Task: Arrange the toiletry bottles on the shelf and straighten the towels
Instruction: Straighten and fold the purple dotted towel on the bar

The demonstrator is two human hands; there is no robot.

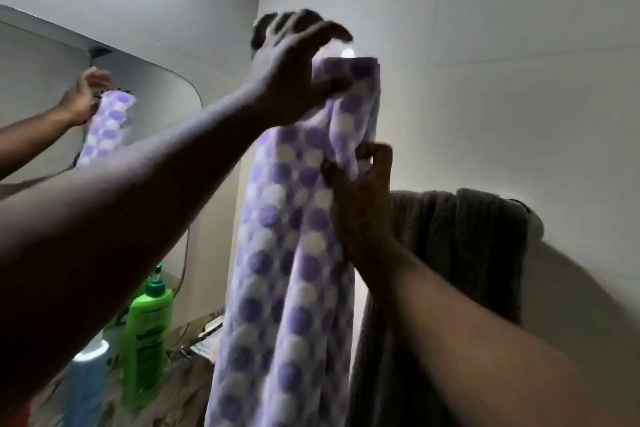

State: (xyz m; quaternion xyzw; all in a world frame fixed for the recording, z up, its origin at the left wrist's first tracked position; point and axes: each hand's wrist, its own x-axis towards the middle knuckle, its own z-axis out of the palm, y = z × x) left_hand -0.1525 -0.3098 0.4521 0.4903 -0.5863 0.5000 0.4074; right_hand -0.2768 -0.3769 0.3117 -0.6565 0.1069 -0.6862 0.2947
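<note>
Here both hands (294,80) grip dotted towel (287,253)

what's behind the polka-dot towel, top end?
Behind the purple-and-white polka-dot towel, a bright round knob peeks above its top fold. Its mounting is hidden. Left hand pinches the fold.
</note>
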